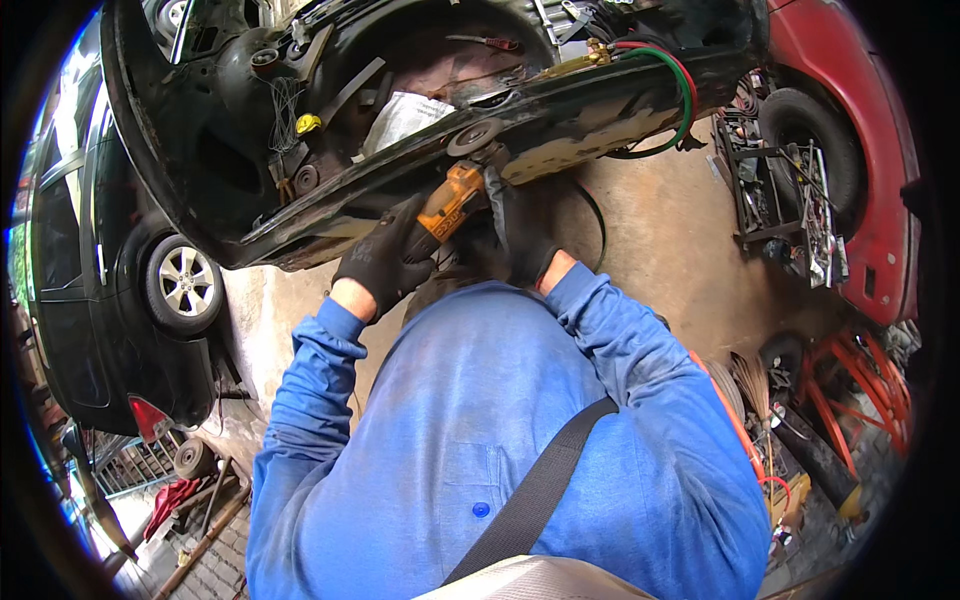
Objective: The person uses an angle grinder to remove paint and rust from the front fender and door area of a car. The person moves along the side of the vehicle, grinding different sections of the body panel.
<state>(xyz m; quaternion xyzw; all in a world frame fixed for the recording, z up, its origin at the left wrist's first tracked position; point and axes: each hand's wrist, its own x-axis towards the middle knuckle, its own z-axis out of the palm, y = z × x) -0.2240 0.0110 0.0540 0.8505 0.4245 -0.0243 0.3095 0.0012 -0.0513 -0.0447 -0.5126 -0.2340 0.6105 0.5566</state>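
In black work gloves, both my hands are on a yellow-orange angle grinder (452,203). My left hand (385,252) is closed round the grinder's body at its rear. My right hand (522,228) is closed at its right side near the head, with what it grips there partly hidden. The grinder's round disc (474,137) is up against the upper edge of a dark car body's sill (560,140); I cannot tell whether it touches. Bare, tan-coloured patches show along the sill.
Inside the car body lie a paper sheet (405,120), a yellow tape measure (307,124) and a red-handled tool (500,43). Red and green hoses (688,90) loop over the sill. A tool rack (790,200) and red car (880,150) stand right, a dark car (85,250) left.
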